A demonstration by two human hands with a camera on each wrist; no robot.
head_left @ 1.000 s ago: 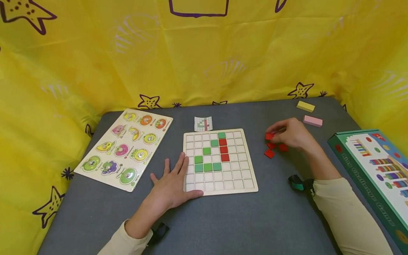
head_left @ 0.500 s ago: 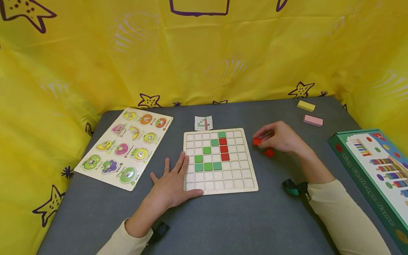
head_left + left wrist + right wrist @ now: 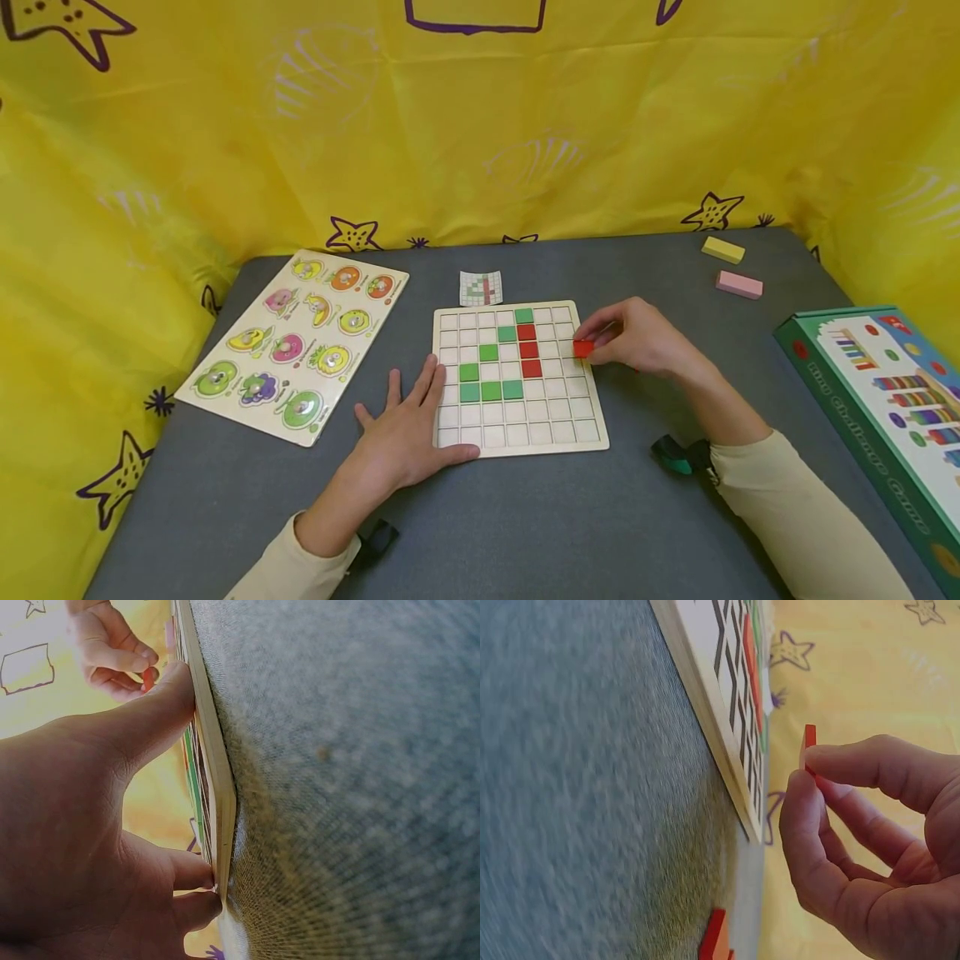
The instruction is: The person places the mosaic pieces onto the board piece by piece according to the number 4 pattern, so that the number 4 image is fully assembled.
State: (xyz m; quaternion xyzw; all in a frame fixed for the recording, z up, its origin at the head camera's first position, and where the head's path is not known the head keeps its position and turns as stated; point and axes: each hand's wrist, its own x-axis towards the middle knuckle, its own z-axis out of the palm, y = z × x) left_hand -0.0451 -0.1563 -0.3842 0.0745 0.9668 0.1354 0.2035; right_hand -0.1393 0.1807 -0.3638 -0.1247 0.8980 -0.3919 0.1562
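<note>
A white grid board (image 3: 517, 433) with a pale wooden rim lies mid-table. Green square tiles (image 3: 489, 353) fill several cells, and a column of 3 red tiles (image 3: 528, 350) runs beside them. My left hand (image 3: 401, 442) rests on the board's left side, fingers spread, thumb along the near edge. At the board's right edge my right hand (image 3: 637, 337) pinches a red square tile (image 3: 808, 746) between thumb and fingertips, raised above the table in the right wrist view. Loose red tiles (image 3: 715, 935) lie on the table beneath that hand, mostly hidden by it in the head view.
Behind the board lies a small pattern card (image 3: 481, 288). To the left is a fruit picture board (image 3: 352, 358). A yellow block (image 3: 723, 249) and a pink block (image 3: 739, 284) sit at the back right, with a green game box (image 3: 862, 433) along the right side.
My right hand has picked up a red tile from the loose ones and carried it left to the board's right edge. My left hand has stayed in place.
</note>
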